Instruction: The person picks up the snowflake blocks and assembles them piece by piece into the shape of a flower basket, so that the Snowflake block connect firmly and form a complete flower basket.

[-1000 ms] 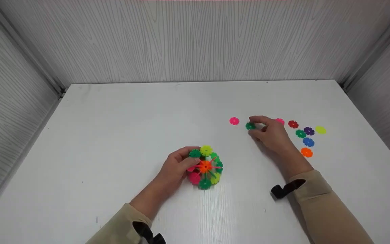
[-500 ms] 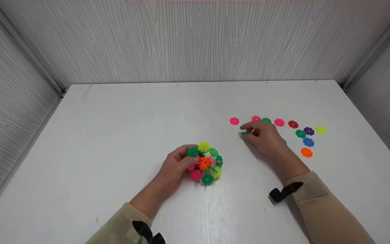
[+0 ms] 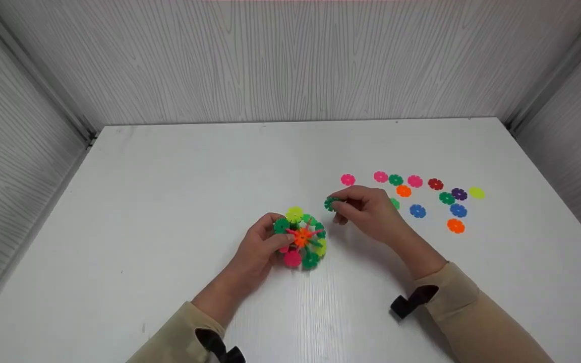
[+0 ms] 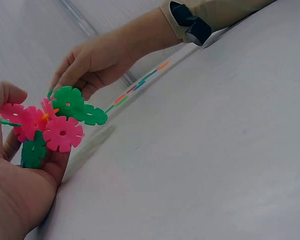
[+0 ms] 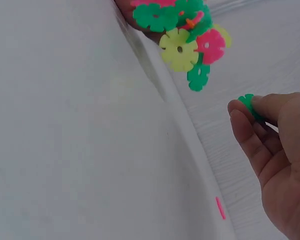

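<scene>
My left hand (image 3: 259,246) grips a ball-like assembly of interlocking flower discs (image 3: 310,260), its thumb over the near side. An orange disc (image 3: 301,237) sits at the middle of the assembly, with spokes running out to green, pink and yellow discs. Just up and right of it, my right hand (image 3: 371,212) pinches a loose green flower disc (image 3: 331,203) between thumb and fingertips. In the right wrist view that green disc (image 5: 248,102) is apart from the assembly (image 5: 180,49). The left palm hides part of the assembly in the left wrist view.
Loose flower discs lie flat on the white table (image 3: 169,191) to the right, among them a pink disc (image 3: 348,179), a blue disc (image 3: 417,210), an orange disc (image 3: 455,225) and a yellow disc (image 3: 477,192). Grey wood-grain panels (image 3: 290,60) stand behind and at both sides.
My right hand has carried the green disc left and nearer, from among the loose discs to beside the assembly. The left hand has shifted the assembly slightly up and left.
</scene>
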Demonstrator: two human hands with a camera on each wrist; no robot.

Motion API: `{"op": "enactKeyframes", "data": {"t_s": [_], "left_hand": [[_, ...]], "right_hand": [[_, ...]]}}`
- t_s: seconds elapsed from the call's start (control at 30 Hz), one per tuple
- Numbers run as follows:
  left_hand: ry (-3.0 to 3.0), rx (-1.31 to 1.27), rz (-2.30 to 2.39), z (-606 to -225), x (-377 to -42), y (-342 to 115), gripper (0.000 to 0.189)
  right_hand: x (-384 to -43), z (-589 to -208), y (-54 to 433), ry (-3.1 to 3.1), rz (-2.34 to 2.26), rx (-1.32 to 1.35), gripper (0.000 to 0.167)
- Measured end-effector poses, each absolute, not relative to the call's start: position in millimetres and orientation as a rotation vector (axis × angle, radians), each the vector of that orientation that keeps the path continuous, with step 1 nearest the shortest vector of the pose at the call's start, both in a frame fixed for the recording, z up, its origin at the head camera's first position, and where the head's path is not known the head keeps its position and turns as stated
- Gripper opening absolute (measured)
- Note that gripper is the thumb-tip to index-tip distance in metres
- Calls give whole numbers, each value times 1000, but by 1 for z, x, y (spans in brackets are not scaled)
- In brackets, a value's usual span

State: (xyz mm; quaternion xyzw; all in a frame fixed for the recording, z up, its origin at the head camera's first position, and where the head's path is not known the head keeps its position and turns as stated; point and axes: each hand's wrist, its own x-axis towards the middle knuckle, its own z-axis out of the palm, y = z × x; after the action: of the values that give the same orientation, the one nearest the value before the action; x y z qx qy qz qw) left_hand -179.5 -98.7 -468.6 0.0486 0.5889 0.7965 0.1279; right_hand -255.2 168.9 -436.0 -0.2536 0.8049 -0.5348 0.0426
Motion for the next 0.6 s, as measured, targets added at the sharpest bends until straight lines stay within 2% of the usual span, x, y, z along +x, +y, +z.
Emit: {"op": "enactKeyframes", "data": {"t_s": [0.1,0.33,0.6], "left_hand": [[1702,133,2327,-469,-179,-99,32],[1692,170,2326,-469,-178,-100,48],[1706,153,2315,-467,-177,-100,46]], "right_hand": [[-247,-434,160,2409,-1646,-866,18],[-237,-429,149,2415,-1631,-937,19],[-232,-427,146,2479,-1596,-934,17]]}}
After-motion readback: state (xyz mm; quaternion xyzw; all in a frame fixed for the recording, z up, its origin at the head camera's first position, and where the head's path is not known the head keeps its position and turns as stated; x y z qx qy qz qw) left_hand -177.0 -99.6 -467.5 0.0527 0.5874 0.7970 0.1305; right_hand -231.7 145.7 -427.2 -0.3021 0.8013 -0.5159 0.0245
